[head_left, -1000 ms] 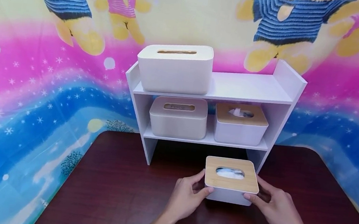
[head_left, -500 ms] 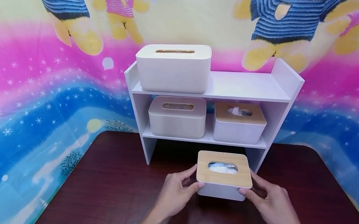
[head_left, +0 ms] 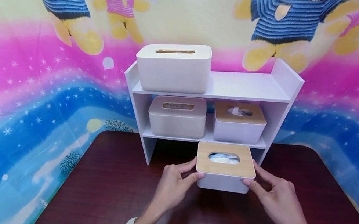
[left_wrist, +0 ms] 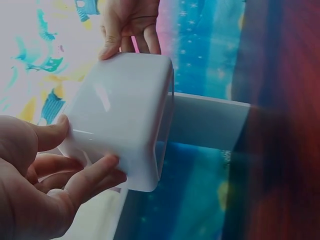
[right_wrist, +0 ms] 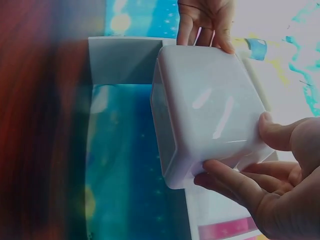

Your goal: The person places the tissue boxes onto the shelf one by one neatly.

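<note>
Between both hands is a white tissue box with a light wooden lid (head_left: 224, 182), held above the table in front of the shelf. White tissue shows in its oval slot. My left hand (head_left: 172, 185) grips the box's left side, thumb on the front face; the right hand (head_left: 277, 200) grips the right side the same way. In the left wrist view the box's glossy white wall (left_wrist: 120, 100) fills the middle, with the left fingers spread along its side. The right wrist view shows the white wall (right_wrist: 215, 100) with the right thumb and fingers on it.
Behind stands a white two-tier shelf (head_left: 249, 86). A large cream tissue box (head_left: 174, 72) sits on its upper tier at the left. Below are a beige tissue box (head_left: 177, 123) and a wooden-lidded one (head_left: 238, 131). The dark red table (head_left: 108, 185) lies underneath.
Both hands have carried the wooden-lidded tissue box left, then upward and closer to the shelf's lower tier. The boxes on the shelf have stayed in place.
</note>
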### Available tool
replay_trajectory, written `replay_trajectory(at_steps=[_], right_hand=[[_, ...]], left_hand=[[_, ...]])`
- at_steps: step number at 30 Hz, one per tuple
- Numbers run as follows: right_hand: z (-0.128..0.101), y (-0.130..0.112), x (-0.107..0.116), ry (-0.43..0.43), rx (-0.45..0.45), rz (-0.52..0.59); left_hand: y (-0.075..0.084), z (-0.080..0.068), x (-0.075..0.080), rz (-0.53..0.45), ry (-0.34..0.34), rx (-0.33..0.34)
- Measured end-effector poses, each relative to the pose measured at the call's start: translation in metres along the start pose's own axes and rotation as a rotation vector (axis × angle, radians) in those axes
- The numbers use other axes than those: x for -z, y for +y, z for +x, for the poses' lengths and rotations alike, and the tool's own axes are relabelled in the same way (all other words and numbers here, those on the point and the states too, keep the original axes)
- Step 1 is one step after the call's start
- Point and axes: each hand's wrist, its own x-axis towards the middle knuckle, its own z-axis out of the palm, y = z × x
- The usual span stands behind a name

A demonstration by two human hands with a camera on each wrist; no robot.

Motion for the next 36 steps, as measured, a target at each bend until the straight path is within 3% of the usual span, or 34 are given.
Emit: replay_trajectory(at_steps=[10, 21, 29, 36], right_hand=[[0.007, -0.01, 0.013, 0.06, 0.04, 0.025], [0.018, -0.025, 0.032, 0.049, 0.007, -0.006], [0.027, -0.036, 0.047, 0.103, 0.065, -0.029], [0.038, -0.041, 0.061, 0.06, 0.035, -0.01]], left_hand=[[0.021, 0.009, 0.007, -0.028, -0.003, 0.046], [0.045, 0.023, 0.015, 0.008, 0.027, 0.03], [0.063, 0.034, 0.02, 0.037, 0.055, 0.006], [0.081, 0.044, 0.026, 0.068, 0.059, -0.015]])
